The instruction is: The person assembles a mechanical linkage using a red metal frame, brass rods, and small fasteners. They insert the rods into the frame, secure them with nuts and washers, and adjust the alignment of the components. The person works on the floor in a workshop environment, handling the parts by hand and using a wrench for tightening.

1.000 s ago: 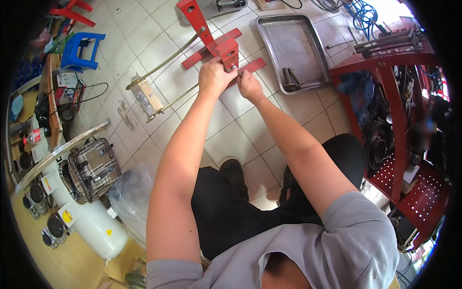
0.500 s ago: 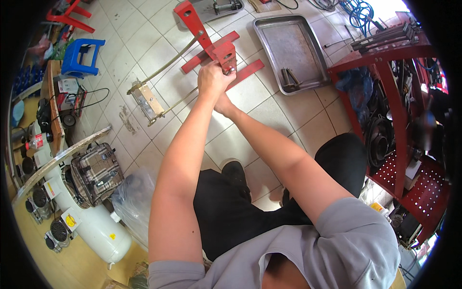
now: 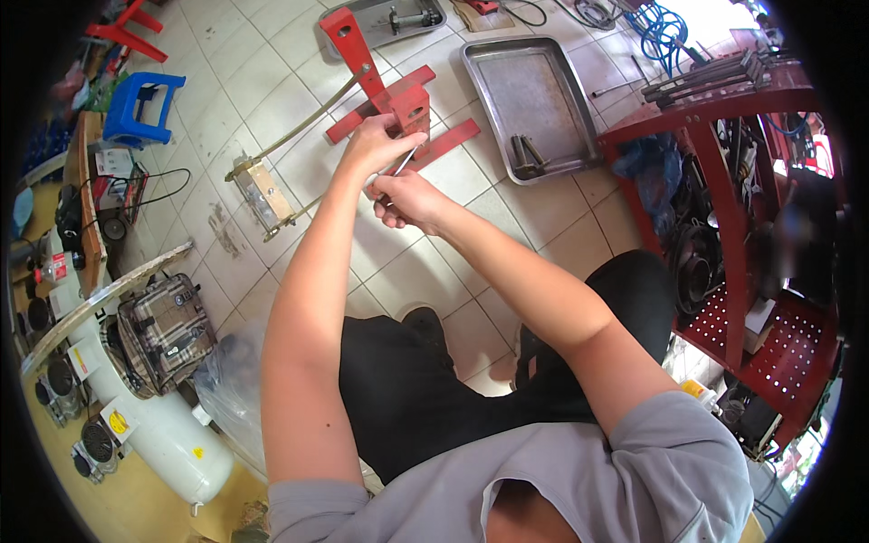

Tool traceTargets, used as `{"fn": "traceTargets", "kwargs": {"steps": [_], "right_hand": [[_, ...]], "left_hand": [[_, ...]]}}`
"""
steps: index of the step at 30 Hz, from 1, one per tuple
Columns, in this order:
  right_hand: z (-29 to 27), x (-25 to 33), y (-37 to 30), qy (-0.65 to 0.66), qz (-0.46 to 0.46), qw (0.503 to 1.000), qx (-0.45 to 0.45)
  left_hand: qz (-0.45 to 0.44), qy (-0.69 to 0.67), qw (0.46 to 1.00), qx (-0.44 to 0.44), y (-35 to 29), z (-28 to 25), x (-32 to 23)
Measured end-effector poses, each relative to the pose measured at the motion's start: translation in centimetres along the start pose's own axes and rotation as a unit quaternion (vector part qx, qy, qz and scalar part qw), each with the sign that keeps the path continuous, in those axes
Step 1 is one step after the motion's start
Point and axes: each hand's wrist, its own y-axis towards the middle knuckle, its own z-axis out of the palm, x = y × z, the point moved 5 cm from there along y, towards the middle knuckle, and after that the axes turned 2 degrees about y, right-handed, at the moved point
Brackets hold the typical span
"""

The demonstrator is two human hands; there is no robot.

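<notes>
Stand, red metal, is on the tiled floor in front of the person, with a tall post at its far side, a shorter post nearer, and flat red bars at its base. Left hand lies against the stand's shorter post, thumb stretched across toward the near face; its fingers are mostly hidden, so I cannot tell whether they are clamped on the metal. Right hand, just on the person's side of the stand, is curled around a thin silvery tool, whose shaft slants up to the shorter post beside the left thumb. Whether the tip touches the post cannot be made out. The two hands are close together.

Left of the stand is a block with a pale plate; a long rod runs from it to the tall post, and a second, nearer one passes behind the left forearm. Right of the stand is a large tray with a few dark bolts in its near end. Beyond the stand, a smaller tray holds a metal part.

Well to the stand's left are a blue stool and a red stool. Nearer the person on that side are a checked bag and a white tank. Well to the stand's right are a dark red rack and a coiled blue hose.
</notes>
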Motion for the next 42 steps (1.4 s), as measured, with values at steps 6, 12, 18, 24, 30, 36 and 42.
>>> {"fn": "traceTargets", "kwargs": {"steps": [6,12,18,24,30,36,42], "right_hand": [[0.8,-1.6,3.5,-0.140,0.002,0.983,-0.116],[2.5,-0.8,5.3,-0.175,-0.042,0.967,-0.182],[-0.2,0.7,4.6,-0.076,0.020,0.983,-0.165],[-1.8,2.1,2.1,-0.168,0.067,0.982,-0.048],[-0.7,1.3,2.9,-0.172,-0.011,0.984,-0.046],[-2.3,0.6,2.4,-0.211,0.028,0.973,-0.089],[-2.4,-0.6,0.1,-0.233,0.000,0.972,-0.028]], "left_hand": [[0.020,0.020,0.999,0.044,-0.2,-0.4,-0.5],[-0.014,0.069,0.996,-0.057,-1.6,-3.2,0.5],[-0.023,0.027,0.968,-0.248,-7.7,-7.0,-6.4],[-0.103,0.007,0.964,-0.245,-10.9,-1.8,-3.8],[0.131,0.080,0.973,-0.174,-3.3,-1.9,-4.8],[0.089,0.096,0.984,-0.118,-0.9,-1.9,-8.7],[0.109,0.080,0.962,-0.238,-3.3,1.5,-7.9]]}}
